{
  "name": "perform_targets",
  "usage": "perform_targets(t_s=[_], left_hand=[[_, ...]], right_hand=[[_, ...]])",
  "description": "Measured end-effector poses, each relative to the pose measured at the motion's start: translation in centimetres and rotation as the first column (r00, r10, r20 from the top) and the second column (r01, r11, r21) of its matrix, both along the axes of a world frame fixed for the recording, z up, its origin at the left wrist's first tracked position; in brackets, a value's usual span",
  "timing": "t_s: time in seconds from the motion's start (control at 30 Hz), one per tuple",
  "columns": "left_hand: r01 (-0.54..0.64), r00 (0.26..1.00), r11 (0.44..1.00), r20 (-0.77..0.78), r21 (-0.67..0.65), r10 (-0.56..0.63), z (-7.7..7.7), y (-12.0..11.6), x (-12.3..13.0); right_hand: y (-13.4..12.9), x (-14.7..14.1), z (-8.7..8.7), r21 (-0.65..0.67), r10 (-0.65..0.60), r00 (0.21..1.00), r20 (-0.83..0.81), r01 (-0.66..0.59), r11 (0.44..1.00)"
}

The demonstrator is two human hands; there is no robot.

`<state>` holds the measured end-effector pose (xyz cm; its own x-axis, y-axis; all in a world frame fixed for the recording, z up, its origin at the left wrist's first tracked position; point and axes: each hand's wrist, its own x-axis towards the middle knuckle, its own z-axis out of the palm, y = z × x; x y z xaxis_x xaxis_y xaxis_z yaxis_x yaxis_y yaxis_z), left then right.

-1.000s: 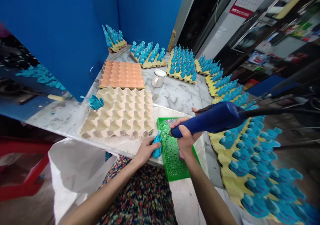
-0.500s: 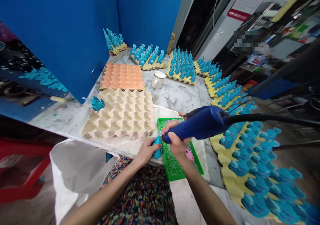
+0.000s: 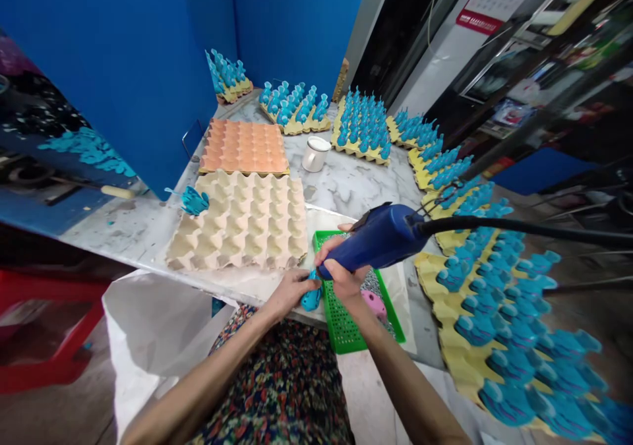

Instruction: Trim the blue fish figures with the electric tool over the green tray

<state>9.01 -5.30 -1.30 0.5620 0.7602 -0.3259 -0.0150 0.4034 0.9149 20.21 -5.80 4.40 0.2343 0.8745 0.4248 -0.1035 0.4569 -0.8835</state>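
My left hand is closed round a small blue plastic figure at the table's front edge. My right hand grips a dark blue electric screwdriver with a black cord. Its nose points at the top of the blue figure; the tip itself is hidden by my fingers. Beneath my right hand lies a green perforated basket with many small silvery metal pieces, probably screws, and a pink piece in it.
A beige egg tray carries one blue piece at its left corner. Behind it are orange trays and a white mug. Yellow trays of blue figures line the right and back. A white bag hangs at the front.
The screwdriver's body has swung a little to the left and down over the basket, its nose staying at the blue figure. My left hand keeps its hold. The view has shifted slightly.
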Motion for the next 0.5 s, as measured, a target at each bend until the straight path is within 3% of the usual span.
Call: perform_targets(t_s=[0.17,0.23,0.33,0.4,0.5], left_hand=[[0.176,0.983,0.978,-0.027,-0.116,-0.180,1.3,0.8,-1.5],[0.197,0.975,0.972,-0.079,-0.127,-0.208,1.6,0.7,-2.1],[0.127,0.991,0.979,-0.022,-0.161,-0.133,1.9,-0.1,-2.4],[0.098,0.994,0.970,0.070,-0.223,-0.085,1.8,-0.8,-2.2],[0.053,0.993,0.964,0.119,-0.259,-0.023,1.6,-1.6,-1.6]], right_hand=[[-0.1,1.0,2.4,-0.073,0.212,0.977,-0.016,-0.212,0.974],[-0.1,1.5,3.3,-0.055,0.217,0.974,-0.060,-0.221,0.974],[0.0,2.5,3.1,-0.022,0.035,0.999,-0.038,-0.035,0.999],[0.1,3.0,2.1,-0.059,-0.102,0.995,0.018,0.103,0.993],[0.2,3.3,0.4,-0.137,-0.194,0.978,0.070,0.202,0.970]])
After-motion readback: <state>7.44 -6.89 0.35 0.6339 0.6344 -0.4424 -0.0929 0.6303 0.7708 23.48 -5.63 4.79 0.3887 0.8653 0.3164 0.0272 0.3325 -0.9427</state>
